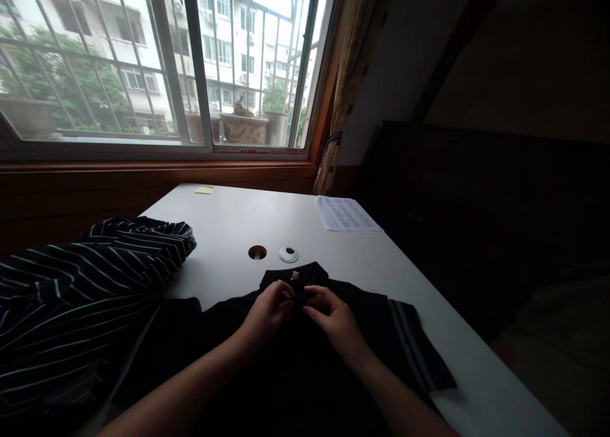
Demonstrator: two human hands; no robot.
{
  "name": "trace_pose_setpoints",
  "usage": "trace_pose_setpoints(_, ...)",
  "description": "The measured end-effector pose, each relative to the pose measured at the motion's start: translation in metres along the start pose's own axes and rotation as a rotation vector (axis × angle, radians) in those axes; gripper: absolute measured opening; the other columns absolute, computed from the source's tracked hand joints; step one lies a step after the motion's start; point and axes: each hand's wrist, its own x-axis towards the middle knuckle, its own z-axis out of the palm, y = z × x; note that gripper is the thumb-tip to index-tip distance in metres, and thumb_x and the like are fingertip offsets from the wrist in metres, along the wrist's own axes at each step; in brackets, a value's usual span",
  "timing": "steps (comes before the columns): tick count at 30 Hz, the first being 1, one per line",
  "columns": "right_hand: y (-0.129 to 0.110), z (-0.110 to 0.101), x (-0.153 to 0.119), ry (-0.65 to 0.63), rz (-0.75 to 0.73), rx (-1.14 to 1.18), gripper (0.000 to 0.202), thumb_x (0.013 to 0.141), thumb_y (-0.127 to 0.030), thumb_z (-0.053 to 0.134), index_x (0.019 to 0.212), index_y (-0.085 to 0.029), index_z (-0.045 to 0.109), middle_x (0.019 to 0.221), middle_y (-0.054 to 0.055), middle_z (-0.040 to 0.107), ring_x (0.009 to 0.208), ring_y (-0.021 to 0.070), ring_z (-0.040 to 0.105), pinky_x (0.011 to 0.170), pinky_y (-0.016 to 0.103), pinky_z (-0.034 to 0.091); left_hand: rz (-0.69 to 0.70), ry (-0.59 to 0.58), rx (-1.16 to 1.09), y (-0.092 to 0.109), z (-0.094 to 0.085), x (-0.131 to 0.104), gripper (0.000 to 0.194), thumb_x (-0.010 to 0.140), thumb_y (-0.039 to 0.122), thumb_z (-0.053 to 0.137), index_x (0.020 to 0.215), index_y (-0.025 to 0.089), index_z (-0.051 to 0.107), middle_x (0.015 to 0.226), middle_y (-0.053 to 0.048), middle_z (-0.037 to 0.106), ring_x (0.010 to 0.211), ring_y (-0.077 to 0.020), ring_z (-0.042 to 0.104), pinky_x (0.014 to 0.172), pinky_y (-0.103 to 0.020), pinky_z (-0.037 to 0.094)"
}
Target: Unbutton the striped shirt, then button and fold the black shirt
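A black collared shirt (372, 310) lies spread on the white table, its collar toward the window and two grey stripes on the right sleeve. A small pale label shows inside the collar. My left hand (272, 307) is closed at the shirt's front just below the collar, fingertips pinched on the dark cloth. Beside it my right hand (331, 313) has its thumb and fingers curled toward each other at the same spot, a gap showing between them. The fingertips of both hands are close together, and the dark fabric between them is hard to make out.
Striped black clothing (95, 284) is heaped at the table's left. Beyond the collar are a round hole (257, 253) and a white round cover (288, 254) in the white table (229, 215). Printed sheets (347, 215) lie back right, a yellow note (204, 190) back left.
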Motion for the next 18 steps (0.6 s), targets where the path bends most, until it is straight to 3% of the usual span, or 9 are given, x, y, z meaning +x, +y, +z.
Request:
trace_pose_setpoints(6, 0.0043, 0.0021, 0.0017, 0.007, 0.023, -0.006, 0.036, 0.078, -0.025, 0.07, 0.114, -0.024, 0.066, 0.086, 0.001, 0.072, 0.086, 0.023, 0.07, 0.082, 0.037, 0.054, 0.117, -0.012, 0.159, 0.0005, -0.0004, -0.0014, 0.005, 0.089, 0.016, 0.052, 0.091, 0.019, 0.056, 0.099, -0.002, 0.049, 0.068, -0.011, 0.054, 0.061, -0.023, 0.046)
trace_pose_setpoints(12, 0.0056, 0.001, 0.0016, 0.0, 0.011, 0.007, 0.036, 0.079, -0.024, 0.069, 0.114, -0.025, 0.065, 0.088, 0.001, 0.072, 0.086, 0.0226, 0.069, 0.082, 0.036, 0.054, 0.238, -0.009, 0.279, 0.0078, -0.0013, -0.0064, 0.009, 0.084, 0.012, 0.058, 0.09, 0.019, 0.059, 0.102, -0.004, 0.049, 0.078, -0.014, 0.056, 0.067, -0.024, 0.049)
trace_pose_setpoints(18, 0.0044, 0.0025, 0.0006, 0.017, 0.005, -0.017, 0.034, 0.078, -0.023, 0.069, 0.113, -0.024, 0.065, 0.086, 0.001, 0.071, 0.085, 0.0224, 0.069, 0.08, 0.035, 0.054, 0.209, 0.018, 0.269, 0.0067, -0.0004, -0.0071, 0.01, 0.083, 0.017, 0.066, 0.091, 0.019, 0.06, 0.104, -0.004, 0.051, 0.071, -0.0119, 0.058, 0.063, -0.025, 0.05)
